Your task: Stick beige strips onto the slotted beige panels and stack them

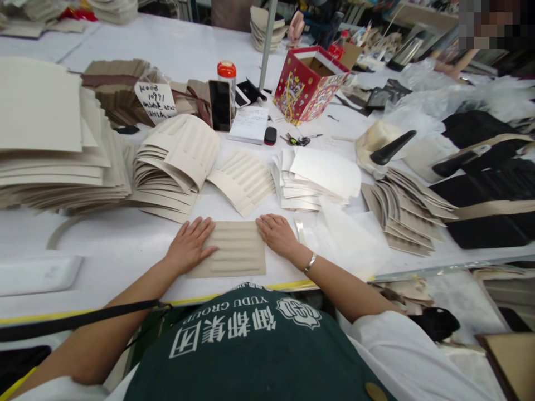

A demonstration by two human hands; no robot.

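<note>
A beige ribbed panel [238, 250] lies flat on the white table in front of me, its raised ridges running from side to side. My left hand [192, 245] rests on the panel's left part, palm down with the fingers stretched out. At the panel's upper right corner, my right hand [278, 234] lies flat, fingertips on the edge. Just beyond is a loose ribbed panel [244, 181], between a curved stack of ribbed panels [179, 150] and a pile of white sheets [321, 175].
A tall stack of beige sheets [42, 111] stands at left, near a white plastic board [37, 273]. Farther back are a phone [219, 106], a red box [307, 83] and keys [297, 140]. More ribbed panels [405, 211] and black pieces [489, 223] lie at right.
</note>
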